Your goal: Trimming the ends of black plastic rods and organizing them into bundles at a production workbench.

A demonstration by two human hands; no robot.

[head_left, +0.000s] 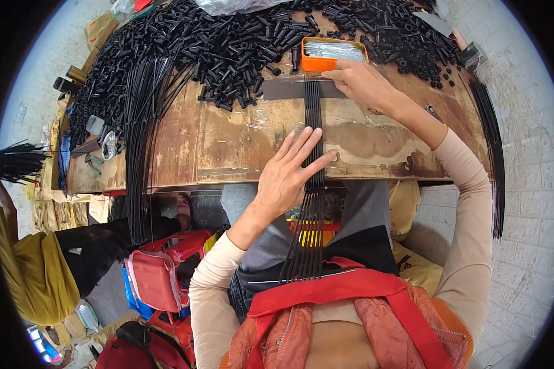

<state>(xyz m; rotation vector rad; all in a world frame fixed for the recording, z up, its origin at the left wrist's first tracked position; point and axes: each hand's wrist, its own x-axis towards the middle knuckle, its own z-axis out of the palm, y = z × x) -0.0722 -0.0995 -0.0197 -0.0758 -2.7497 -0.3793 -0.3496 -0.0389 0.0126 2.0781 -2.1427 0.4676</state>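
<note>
My left hand (283, 175) lies palm down with its fingers spread over a row of thin black rods (313, 114). The rods run side by side across the table edge, and their near ends fan out above my lap. Beyond it, my right hand (360, 83) reaches to the rods' far ends, beside the front of an orange box (320, 65). Its fingers stretch leftward and look apart, with nothing visible in them. Inside the box lie many thin, clear sticks (333, 49). A dark flat strip (283, 90) crosses beneath the rods.
Piles of black tubular parts (228, 52) cover the far side of the worn wooden table (228, 141). Bundles of black rods (138, 129) hang over the front edge at left, and more rods (489, 129) at right. A person in a yellow-green garment (37, 280) is at left, near a red chair (154, 280).
</note>
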